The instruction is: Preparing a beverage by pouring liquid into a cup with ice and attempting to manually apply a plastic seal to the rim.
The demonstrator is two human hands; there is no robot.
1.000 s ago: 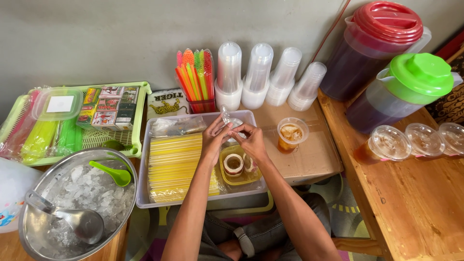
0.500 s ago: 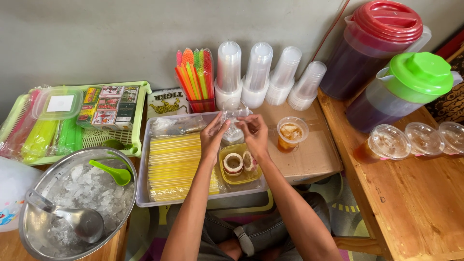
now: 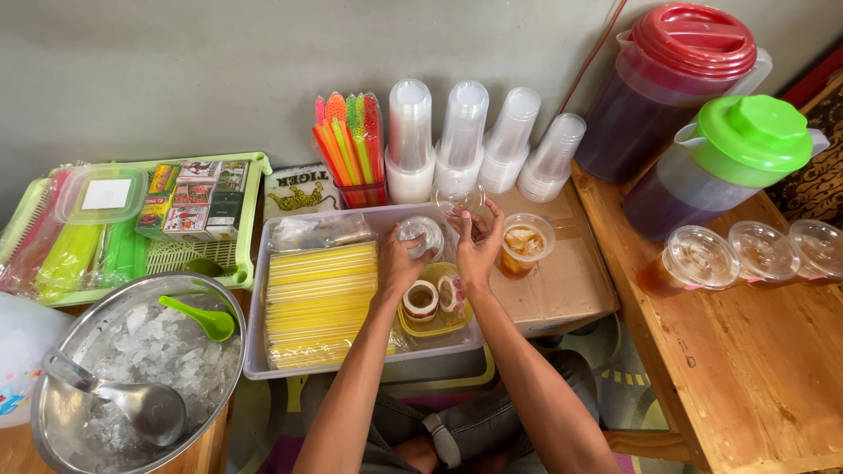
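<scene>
Separating clear plastic dome lids over a grey tray (image 3: 255, 351), a seated person works with both hands raised just above the tray's far end. The left hand (image 3: 399, 263) is closed around one clear dome lid (image 3: 421, 235), thumb and fingers gripping its edge; the right hand (image 3: 479, 250) pinches a second lid (image 3: 461, 200) by its rim, held a little higher and nearer the wall.

Judging by the grip, the work goes best with a light hold at the rim only, since thin plastic like this would likely dent if squeezed across the dome, and with the lids kept apart so they do not nest again. An open cup of amber iced drink (image 3: 524, 246) stands just beside the right hand on a cardboard box (image 3: 571, 281), close enough for a careless wrist to tip it.

Both lids are transparent, so their outlines blur against the tray and fingers; whether either is a single lid or several stuck together cannot be told. Yellow straws (image 3: 320, 303) and tape rolls (image 3: 435, 297) lie below the hands. The person's body is cut off at the bottom edge.
</scene>
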